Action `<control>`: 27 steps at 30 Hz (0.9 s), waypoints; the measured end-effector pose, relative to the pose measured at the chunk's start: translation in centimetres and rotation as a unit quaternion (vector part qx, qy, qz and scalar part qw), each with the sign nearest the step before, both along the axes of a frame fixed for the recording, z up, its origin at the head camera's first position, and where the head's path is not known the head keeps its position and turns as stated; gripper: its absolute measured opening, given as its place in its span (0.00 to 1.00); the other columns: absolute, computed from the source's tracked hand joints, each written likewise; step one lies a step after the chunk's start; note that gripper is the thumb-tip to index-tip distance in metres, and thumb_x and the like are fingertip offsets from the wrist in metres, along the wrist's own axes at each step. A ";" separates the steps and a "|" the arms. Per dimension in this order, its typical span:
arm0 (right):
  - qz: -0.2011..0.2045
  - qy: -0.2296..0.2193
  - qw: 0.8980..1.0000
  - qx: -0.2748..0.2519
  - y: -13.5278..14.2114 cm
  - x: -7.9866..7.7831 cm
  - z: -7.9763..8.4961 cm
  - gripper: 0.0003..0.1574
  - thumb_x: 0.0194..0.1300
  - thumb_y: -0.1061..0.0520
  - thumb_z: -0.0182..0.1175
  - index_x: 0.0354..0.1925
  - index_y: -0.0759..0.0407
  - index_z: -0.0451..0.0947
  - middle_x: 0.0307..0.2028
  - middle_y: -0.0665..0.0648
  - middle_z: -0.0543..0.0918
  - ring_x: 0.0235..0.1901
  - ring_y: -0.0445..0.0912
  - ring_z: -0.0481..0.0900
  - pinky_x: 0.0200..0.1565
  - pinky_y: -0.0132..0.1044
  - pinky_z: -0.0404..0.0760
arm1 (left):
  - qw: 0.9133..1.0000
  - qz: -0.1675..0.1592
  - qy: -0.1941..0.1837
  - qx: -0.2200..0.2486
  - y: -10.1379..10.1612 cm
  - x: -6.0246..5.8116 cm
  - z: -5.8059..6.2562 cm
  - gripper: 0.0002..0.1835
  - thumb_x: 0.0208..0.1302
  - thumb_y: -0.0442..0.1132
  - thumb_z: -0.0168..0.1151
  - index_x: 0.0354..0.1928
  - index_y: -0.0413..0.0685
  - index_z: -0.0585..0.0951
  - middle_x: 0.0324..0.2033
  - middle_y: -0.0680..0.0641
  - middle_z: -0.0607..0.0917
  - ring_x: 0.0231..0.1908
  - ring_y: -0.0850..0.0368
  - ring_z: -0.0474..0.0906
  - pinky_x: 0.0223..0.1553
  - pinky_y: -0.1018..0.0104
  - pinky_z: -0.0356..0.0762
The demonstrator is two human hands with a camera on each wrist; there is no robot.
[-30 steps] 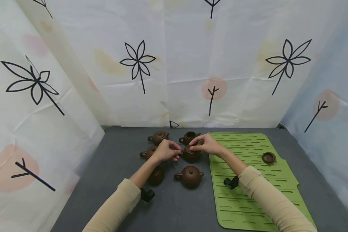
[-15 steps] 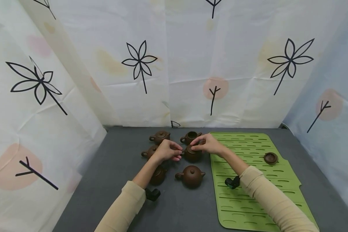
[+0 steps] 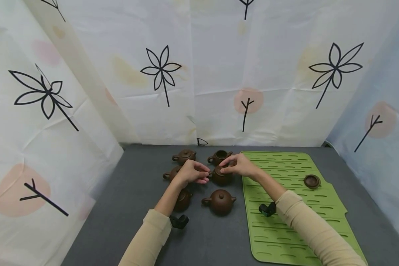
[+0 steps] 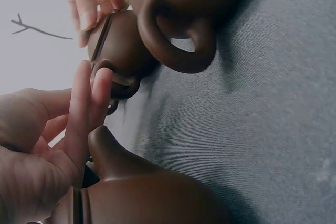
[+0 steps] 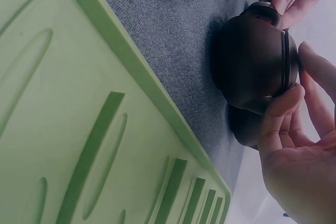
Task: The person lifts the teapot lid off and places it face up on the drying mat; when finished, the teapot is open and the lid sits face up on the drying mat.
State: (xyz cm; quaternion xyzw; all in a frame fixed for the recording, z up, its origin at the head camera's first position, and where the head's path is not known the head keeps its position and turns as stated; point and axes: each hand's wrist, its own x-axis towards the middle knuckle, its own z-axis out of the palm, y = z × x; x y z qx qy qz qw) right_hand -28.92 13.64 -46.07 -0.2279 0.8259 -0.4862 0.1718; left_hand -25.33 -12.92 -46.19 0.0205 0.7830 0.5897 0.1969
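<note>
A dark brown teapot (image 3: 221,177) stands in the middle of a group of similar teapots. My left hand (image 3: 191,173) pinches its handle (image 5: 262,10) between thumb and fingertips. From the other side my right hand (image 3: 241,166) reaches over the top, thumb and index finger at the lid (image 5: 294,64), which sits on the body. The right fingers hide the lid's knob in the head view. Nearest behind is a lidless teapot (image 3: 220,158); in front stands a rounder lidded teapot (image 3: 221,202). The left wrist view shows another teapot (image 4: 152,198) below my left hand.
More brown teapots stand in a left column, a far one (image 3: 185,156), a middle one (image 3: 171,173) and a near one (image 3: 183,201). A green ridged mat (image 3: 286,232) covers the right side, bearing a small round brown piece (image 3: 311,181). Patterned cloth (image 3: 216,118) walls the back.
The left forearm has swung slightly to the right while its hand stays at the teapot's handle. The right hand keeps its place at the lid. The head view has shifted a little.
</note>
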 end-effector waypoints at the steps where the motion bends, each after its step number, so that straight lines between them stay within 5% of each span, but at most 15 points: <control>1: 0.001 0.001 1.000 -0.001 0.0 0.0 -0.1 0.17 0.72 0.56 0.73 0.56 0.61 0.90 0.58 0.66 0.89 0.37 0.55 0.85 0.42 0.50 0.89 | 1.000 0.000 -0.001 0.000 0.0 0.0 0.0 0.11 0.75 0.29 0.68 0.54 0.33 0.89 0.48 0.31 0.91 0.30 0.61 0.91 0.38 0.64 0.94; 11: -0.004 0.008 1.000 -0.012 0.1 0.1 -0.3 0.17 0.73 0.55 0.73 0.55 0.62 0.90 0.53 0.67 0.90 0.26 0.40 0.74 0.35 0.42 0.84 | 1.000 -0.001 0.000 -0.002 0.1 -0.1 0.0 0.11 0.75 0.29 0.68 0.54 0.33 0.89 0.48 0.31 0.91 0.30 0.61 0.91 0.37 0.65 0.94; 27: -0.007 0.030 0.999 -0.023 0.6 0.4 0.9 0.17 0.74 0.55 0.72 0.57 0.62 0.89 0.50 0.69 0.90 0.31 0.43 0.79 0.37 0.43 0.85 | 1.000 -0.001 0.009 -0.014 0.4 -0.1 0.1 0.10 0.75 0.28 0.67 0.53 0.33 0.89 0.46 0.32 0.91 0.29 0.61 0.91 0.37 0.65 0.94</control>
